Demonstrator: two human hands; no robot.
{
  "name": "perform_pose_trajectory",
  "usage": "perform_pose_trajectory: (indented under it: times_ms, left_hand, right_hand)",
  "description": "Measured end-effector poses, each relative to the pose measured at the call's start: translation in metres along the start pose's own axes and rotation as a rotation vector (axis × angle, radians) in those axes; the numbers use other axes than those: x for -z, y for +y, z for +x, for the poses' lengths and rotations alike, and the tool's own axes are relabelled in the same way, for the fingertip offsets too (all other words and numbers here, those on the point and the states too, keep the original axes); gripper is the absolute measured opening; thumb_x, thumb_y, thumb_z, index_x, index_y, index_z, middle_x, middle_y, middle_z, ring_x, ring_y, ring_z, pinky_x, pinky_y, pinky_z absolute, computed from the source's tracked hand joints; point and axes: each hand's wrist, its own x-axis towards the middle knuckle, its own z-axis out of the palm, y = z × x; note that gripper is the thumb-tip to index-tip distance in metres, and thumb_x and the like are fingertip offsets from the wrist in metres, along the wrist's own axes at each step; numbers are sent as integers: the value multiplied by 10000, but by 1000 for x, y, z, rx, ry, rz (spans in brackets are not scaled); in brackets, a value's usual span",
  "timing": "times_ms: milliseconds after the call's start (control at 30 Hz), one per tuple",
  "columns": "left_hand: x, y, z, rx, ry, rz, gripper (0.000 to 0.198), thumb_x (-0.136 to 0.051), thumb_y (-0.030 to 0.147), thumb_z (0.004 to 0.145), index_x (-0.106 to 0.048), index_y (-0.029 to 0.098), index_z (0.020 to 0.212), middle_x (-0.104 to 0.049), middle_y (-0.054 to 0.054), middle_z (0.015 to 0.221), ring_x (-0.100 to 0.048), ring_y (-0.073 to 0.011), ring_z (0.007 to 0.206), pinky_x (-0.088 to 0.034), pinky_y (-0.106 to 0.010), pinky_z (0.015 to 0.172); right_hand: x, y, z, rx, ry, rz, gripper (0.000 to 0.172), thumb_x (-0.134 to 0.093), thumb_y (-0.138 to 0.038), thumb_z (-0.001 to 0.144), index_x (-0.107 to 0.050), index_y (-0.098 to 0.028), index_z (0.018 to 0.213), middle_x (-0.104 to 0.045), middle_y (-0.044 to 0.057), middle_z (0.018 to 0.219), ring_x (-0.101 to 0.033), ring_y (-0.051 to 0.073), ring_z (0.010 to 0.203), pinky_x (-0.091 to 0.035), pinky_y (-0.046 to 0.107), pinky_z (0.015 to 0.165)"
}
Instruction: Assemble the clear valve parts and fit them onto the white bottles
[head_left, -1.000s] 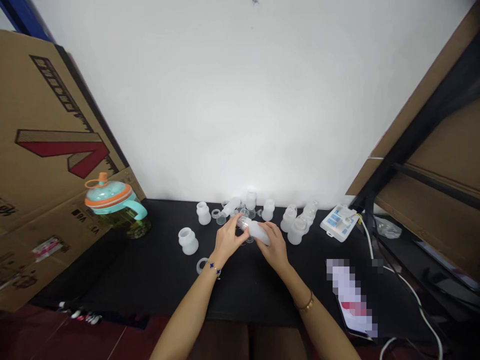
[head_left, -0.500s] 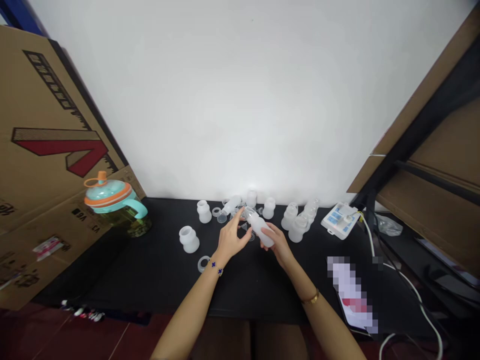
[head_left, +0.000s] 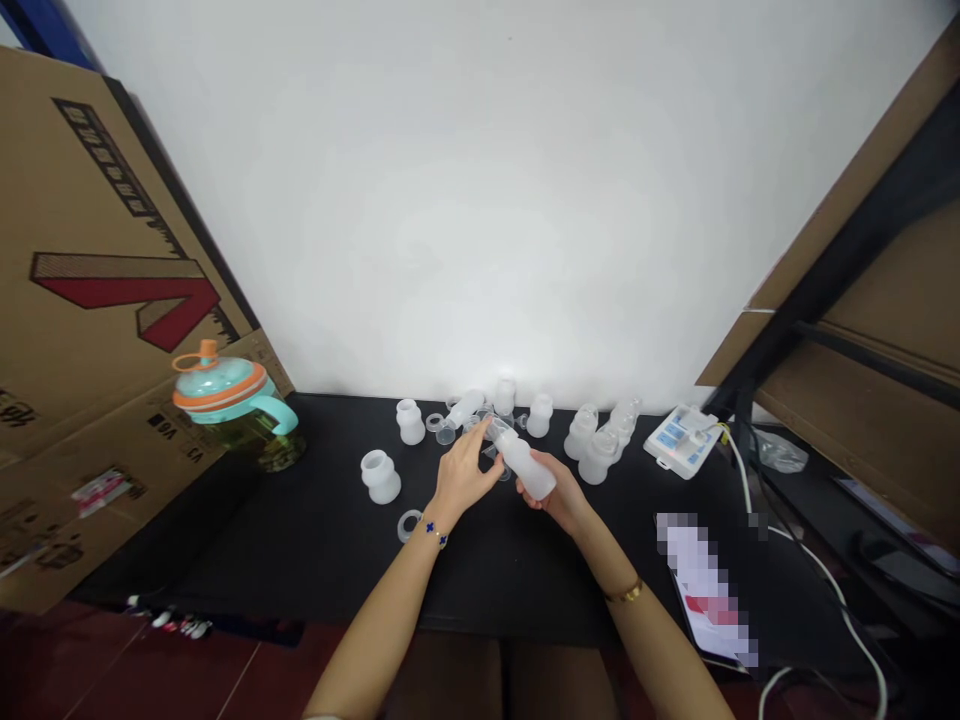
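A translucent white bottle is held tilted above the black surface, its base gripped in the right hand and its neck pointed up and away. The left hand is kept just beside the neck with fingers loosely curled; whether anything is pinched in them cannot be told. A plastic ring and a short jar are seen to the left, with more bottles to the right.
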Motion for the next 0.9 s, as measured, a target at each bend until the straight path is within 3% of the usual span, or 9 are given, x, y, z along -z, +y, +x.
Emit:
perform_pose_trajectory:
  times_ms: [333, 500, 600, 767, 900]
  left_hand:
    - [4, -2, 2, -3, -3, 20, 603, -664, 252, 852, -478, 241, 1425, -703, -70, 1256, -718, -218, 1019, -615, -339, 872]
    - [3, 0, 3, -17, -26, 59, 630, -610, 290, 929, -374, 246, 1512, -657, -90, 1345, -675, -248, 1161, -590, -367, 952]
    - [4, 2, 3, 0, -30, 57, 697, -602, 328, 945, -284, 249, 1561, -579, -102, 1450, -639, -268, 1230, -583, -385, 977]
    - [5, 5, 3, 6, -49, 19, 650, -585, 354, 964, -310, 277, 1548, -577, -87, 1454, -632, -262, 1245, -585, -395, 984]
    - [5, 8, 2, 5, -81, 8, 558, -569, 360, 974, -396, 277, 1498, -569, -76, 1464, -627, -249, 1255, -584, -384, 990]
  right_hand:
    - [0, 1, 1, -11, -9, -13, 435, -546, -500, 935, -674, -97, 1032, -676, 82, 644, -526, 133, 411, -339, 228, 381]
    - [-1, 2, 1, 55, 9, -7, 435, -623, -509, 900, -690, -108, 1054, -694, 86, 715, -540, 140, 471, -361, 235, 389]
    - [-2, 2, 2, 148, 83, -9, 444, -700, -520, 842, -693, -143, 1076, -719, 94, 830, -607, 176, 601, -417, 241, 425]
    - [0, 2, 4, 380, 242, -119, 535, -842, -382, 702, -664, -210, 1176, -717, 77, 1149, -669, 248, 967, -543, 308, 725]
    - [2, 3, 5, 543, 335, -175, 524, -845, -322, 680, -664, -208, 1159, -708, 66, 1199, -635, 266, 1105, -484, 385, 964]
